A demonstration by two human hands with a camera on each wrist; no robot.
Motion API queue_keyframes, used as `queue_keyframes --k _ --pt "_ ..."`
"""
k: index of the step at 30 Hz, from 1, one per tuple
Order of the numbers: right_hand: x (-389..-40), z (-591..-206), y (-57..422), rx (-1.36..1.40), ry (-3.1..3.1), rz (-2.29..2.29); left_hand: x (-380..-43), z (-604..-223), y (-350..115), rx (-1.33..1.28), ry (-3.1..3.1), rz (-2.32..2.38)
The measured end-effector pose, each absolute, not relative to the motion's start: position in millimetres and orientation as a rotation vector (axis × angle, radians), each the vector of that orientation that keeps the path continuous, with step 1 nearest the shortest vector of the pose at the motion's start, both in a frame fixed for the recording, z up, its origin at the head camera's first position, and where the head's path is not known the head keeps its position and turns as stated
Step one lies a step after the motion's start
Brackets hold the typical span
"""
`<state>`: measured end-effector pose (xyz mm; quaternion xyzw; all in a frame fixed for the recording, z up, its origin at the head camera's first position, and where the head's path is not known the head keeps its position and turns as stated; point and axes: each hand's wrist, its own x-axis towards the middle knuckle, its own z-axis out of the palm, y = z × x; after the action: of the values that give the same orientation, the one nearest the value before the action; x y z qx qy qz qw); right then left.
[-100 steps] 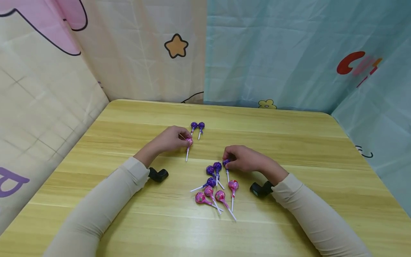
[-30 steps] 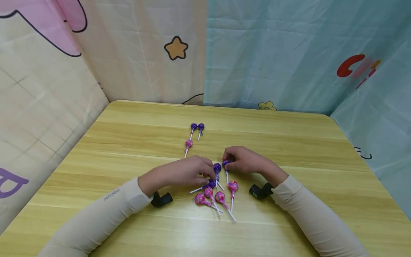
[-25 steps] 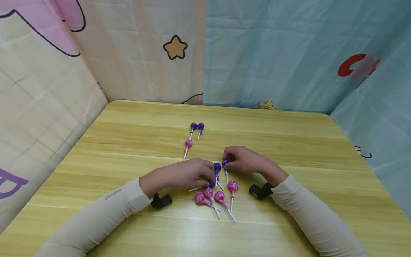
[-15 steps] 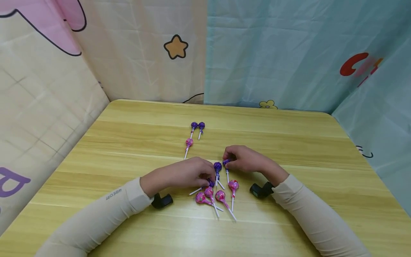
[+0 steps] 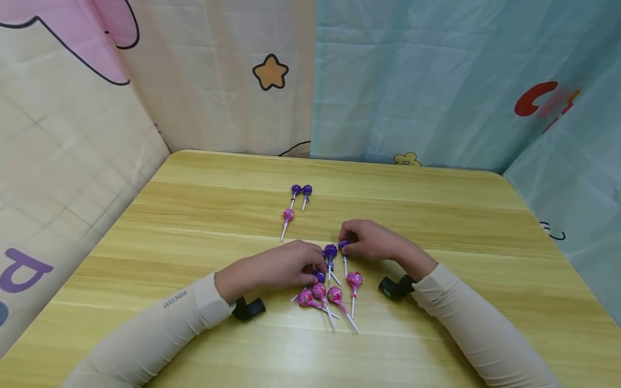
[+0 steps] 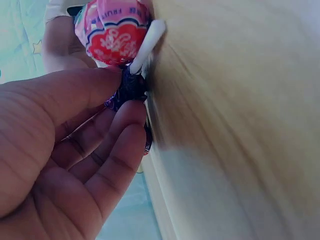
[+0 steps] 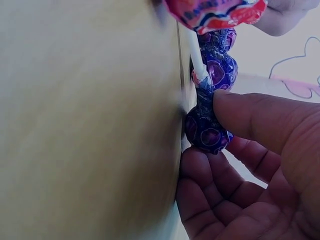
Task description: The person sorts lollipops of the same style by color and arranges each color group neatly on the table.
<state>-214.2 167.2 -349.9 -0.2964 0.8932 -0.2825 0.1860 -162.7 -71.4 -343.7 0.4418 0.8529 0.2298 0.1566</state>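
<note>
My left hand pinches a purple-wrapped lollipop between thumb and fingers at the left of a loose cluster. In the left wrist view its dark wrapper shows between the fingertips, with a pink lollipop close by. My right hand holds another purple lollipop by its head and wrapper neck; its white stick points toward me. Between the hands lies a purple lollipop, with one more partly hidden behind the left fingers. Several pink lollipops, such as one at the right, lie nearer to me.
Farther back on the wooden table, two purple lollipops stand side by side, one at the left and one at the right. A pink lollipop lies below the left one's stick. Printed curtains border the table.
My left hand has let go of the far pink lollipop, come back to the cluster and taken hold of a purple one, whose stick has swung toward me. My right hand has stayed put.
</note>
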Motion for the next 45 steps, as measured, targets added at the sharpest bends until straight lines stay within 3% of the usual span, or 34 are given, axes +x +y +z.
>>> queue_keyframes --k 15,29,45 --pt "-237 -343 161 -0.825 2.567 -0.841 -164 -344 -70 1.205 2.437 0.691" --pt "-288 -331 141 -0.8 2.595 -0.938 -165 -345 -68 1.195 2.433 0.701" --pt "-333 -346 119 -0.642 2.581 -1.018 -165 -347 -68 1.151 2.431 0.703"
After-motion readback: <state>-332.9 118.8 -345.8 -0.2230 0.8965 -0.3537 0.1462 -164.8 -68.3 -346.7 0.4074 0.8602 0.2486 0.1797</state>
